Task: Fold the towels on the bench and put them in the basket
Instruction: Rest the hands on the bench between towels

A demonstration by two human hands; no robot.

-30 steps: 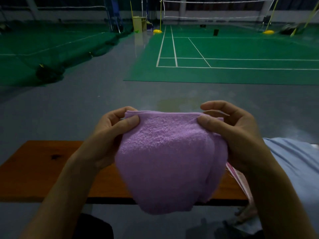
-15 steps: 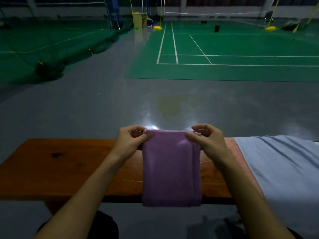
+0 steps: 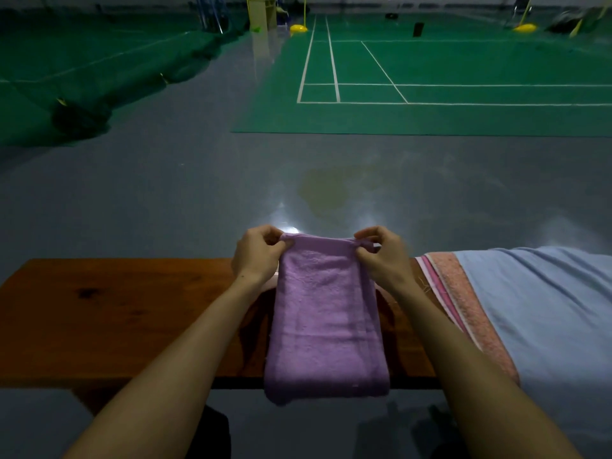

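A folded purple towel (image 3: 326, 323) lies lengthwise across the wooden bench (image 3: 116, 313), its near end hanging over the front edge. My left hand (image 3: 256, 255) pinches the far left corner of the towel. At the far right corner my right hand (image 3: 381, 255) pinches it too. A light blue towel (image 3: 543, 313) is spread over the right end of the bench, on top of a pink towel (image 3: 463, 299) with a striped border. No basket is in view.
Grey floor stretches beyond the bench, then green badminton courts with white lines (image 3: 334, 61). Yellow post bases (image 3: 298, 28) and a yellow stand (image 3: 263, 11) sit far back. A dark rolled net (image 3: 79, 117) lies on the floor at the left.
The purple towel went from held up bunched in front of me to stretched flat over the bench. Both hands moved forward and down, still pinching its far corners.
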